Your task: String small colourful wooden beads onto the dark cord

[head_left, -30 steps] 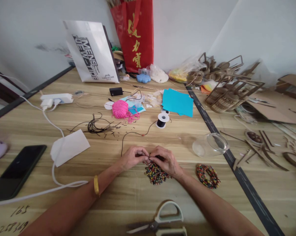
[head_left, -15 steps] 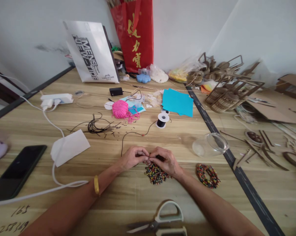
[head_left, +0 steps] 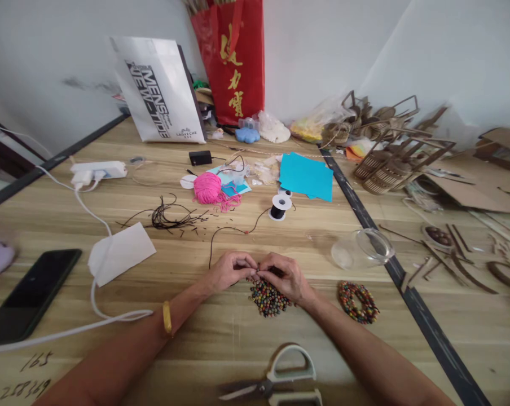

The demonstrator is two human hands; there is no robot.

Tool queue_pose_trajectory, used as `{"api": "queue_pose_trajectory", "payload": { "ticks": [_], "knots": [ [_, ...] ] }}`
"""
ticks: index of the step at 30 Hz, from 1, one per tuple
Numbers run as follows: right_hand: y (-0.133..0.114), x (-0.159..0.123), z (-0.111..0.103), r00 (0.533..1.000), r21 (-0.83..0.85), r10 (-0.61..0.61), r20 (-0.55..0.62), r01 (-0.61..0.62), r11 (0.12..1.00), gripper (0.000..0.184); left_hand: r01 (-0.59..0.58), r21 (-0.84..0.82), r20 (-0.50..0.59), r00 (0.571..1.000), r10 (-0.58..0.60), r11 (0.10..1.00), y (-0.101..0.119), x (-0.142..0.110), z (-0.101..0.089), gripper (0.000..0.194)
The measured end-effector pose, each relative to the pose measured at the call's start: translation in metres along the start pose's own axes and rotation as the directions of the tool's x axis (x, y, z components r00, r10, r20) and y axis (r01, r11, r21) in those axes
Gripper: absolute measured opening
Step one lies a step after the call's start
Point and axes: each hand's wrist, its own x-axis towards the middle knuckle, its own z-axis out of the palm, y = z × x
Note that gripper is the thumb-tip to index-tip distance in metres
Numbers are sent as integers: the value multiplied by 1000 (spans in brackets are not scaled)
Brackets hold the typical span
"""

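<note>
My left hand [head_left: 229, 272] is closed in a pinch; a thin black cord [head_left: 211, 243] runs into it from the spool of black cord [head_left: 279, 208]. A small red bead [head_left: 246, 232] sits on that cord. Fingertip to fingertip with it, my right hand [head_left: 285, 276] pinches something tiny that I cannot make out. Just below both hands lies a heap of multicoloured beads [head_left: 269, 300], its upper part covered by the fingers. A coiled strand of similar beads [head_left: 358, 303] rests to the right of my right forearm.
Scissors [head_left: 276, 380] lie spread at the near edge. A clear plastic jar [head_left: 362, 248] is on its side at right. Pink yarn [head_left: 207, 188], cord scraps [head_left: 166, 217] and blue sheets [head_left: 306, 176] lie farther back. A phone [head_left: 30, 296] and white cable [head_left: 93, 293] are at left.
</note>
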Motion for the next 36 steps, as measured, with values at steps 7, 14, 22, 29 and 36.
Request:
{"api": "queue_pose_trajectory", "payload": {
  "ticks": [7, 14, 22, 29, 36],
  "knots": [
    [-1, 1, 0, 1000, 0, -6, 14, 6, 1000, 17, -2, -13, -7, 1000, 2, 1000, -2, 1, 0, 14],
    [-2, 0, -1, 1000, -30, 1, 25, 0, 1000, 18, -11, -21, -3, 1000, 11, 1000, -6, 1, 0, 16],
    [-3, 0, 0, 1000, -22, 13, -10, -13, 1000, 14, -8, -34, -2, 1000, 8, 999, -4, 1, 0, 19],
    [-4, 1, -1, 1000, -30, -26, 2, 26, 999, 11, 5, -35, 1, 1000, -5, 999, 1, 0, 1, 21],
    [-2, 1, -1, 999, -24, -48, -4, 48, 999, 9, -5, -49, 64, 998, 8, 999, -5, 1, -5, 18]
  ]
}}
